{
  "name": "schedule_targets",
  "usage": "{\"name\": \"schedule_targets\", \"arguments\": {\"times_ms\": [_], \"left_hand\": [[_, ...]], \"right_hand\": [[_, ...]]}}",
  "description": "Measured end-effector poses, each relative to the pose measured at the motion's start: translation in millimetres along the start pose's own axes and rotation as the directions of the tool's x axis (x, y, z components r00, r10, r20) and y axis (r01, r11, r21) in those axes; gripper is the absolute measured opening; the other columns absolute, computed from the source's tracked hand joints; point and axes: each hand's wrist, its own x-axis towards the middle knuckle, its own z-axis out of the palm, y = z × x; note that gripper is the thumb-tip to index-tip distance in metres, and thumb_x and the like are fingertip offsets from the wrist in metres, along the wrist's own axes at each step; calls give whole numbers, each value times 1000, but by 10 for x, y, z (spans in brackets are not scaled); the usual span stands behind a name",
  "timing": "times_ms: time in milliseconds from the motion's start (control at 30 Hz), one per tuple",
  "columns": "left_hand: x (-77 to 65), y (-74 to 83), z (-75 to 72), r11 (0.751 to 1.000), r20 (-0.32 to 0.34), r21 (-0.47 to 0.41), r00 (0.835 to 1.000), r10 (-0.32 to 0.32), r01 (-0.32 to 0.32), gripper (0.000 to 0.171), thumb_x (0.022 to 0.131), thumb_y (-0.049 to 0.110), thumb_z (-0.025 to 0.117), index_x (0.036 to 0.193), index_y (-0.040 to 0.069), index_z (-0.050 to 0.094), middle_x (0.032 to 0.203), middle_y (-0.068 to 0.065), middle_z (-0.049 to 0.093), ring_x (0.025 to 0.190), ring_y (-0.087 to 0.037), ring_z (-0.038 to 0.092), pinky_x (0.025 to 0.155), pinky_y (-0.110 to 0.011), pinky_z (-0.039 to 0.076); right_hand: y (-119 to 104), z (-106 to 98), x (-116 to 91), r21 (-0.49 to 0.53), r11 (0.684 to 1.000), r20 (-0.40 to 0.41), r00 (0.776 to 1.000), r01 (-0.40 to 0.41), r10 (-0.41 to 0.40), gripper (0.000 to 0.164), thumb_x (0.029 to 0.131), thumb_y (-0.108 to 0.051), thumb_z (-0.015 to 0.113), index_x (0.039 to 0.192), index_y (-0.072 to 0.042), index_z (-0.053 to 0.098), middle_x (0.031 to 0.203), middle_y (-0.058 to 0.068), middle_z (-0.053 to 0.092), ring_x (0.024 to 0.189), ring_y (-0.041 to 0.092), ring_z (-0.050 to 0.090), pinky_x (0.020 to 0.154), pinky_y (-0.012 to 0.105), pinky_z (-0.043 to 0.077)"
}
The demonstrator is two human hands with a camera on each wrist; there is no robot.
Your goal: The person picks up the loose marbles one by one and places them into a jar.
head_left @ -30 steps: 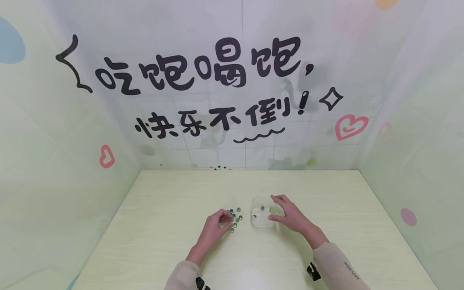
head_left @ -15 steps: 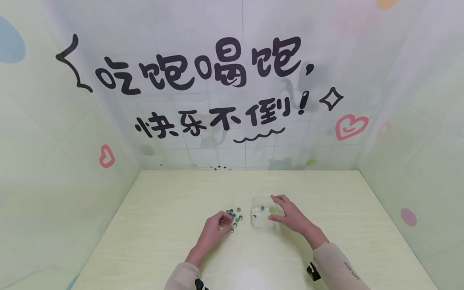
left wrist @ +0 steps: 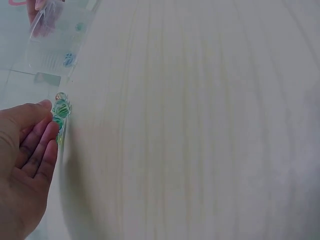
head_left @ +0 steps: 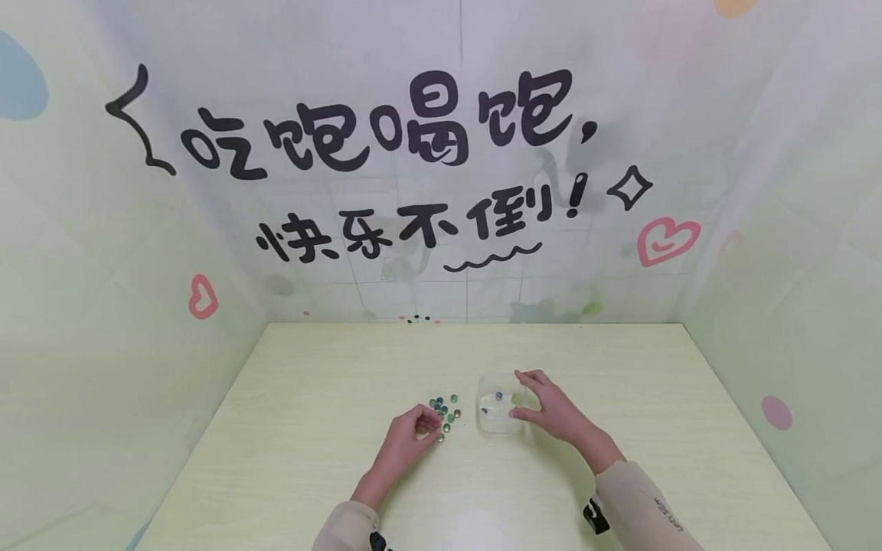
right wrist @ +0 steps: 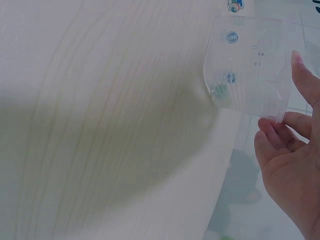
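In the head view, my left hand (head_left: pixel 412 435) is low over the table at the left side of a loose cluster of glass marbles (head_left: pixel 451 418), green, blue and brownish. Its fingers bend loosely, with a gap between thumb and index fingertip right at the marbles. In the left wrist view, green marbles (left wrist: pixel 61 107) show just past the fingertips, partly hidden by them. A clear plastic box (head_left: pixel 491 426) stands to the right of the cluster, with blue and yellow-green marbles (head_left: pixel 499 396) inside. My right hand (head_left: pixel 551 409) grips the box's right side, thumb and fingers spread around it.
The pale wood-grain table (head_left: pixel 331 367) meets a printed back wall (head_left: pixel 441 295) with large black lettering. Similar pale walls rise at left and right. A dark strap (head_left: pixel 596 516) shows at the right sleeve (head_left: pixel 641 497).
My left hand has drawn slightly back toward the body, uncovering more marbles at the cluster's far left. The right hand and the box have stayed in place.
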Motion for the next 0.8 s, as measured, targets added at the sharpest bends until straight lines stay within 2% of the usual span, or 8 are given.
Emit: {"name": "schedule_targets", "arguments": {"times_ms": [367, 800], "left_hand": [[-18, -14, 9, 1000, 29, -11, 1000, -5, 5, 18, 86, 4, 74, 101, 4, 64, 94, -5, 69, 87, -15, 68, 81, -23, 60], [-35, -27, 24, 1000, 39, 16, 999, -20, 20, 17, 87, 7, 74, 101, 8, 64, 95, -1, 68, 90, -13, 66, 82, -23, 59]], "right_hand": [[1, 3, 3, -2, 1000, -3, 1000, -1, 1, 73, 93, -21, 71, 149, 7, 35, 141, 25, 45, 132, 44, 47, 111, 60, 42], [-6, 5, 1, -4, 1000, 5, 1000, -30, 30, 74, 93, -24, 71, 150, 5, 35, 143, 25, 44, 134, 44, 46, 112, 60, 41]]}}
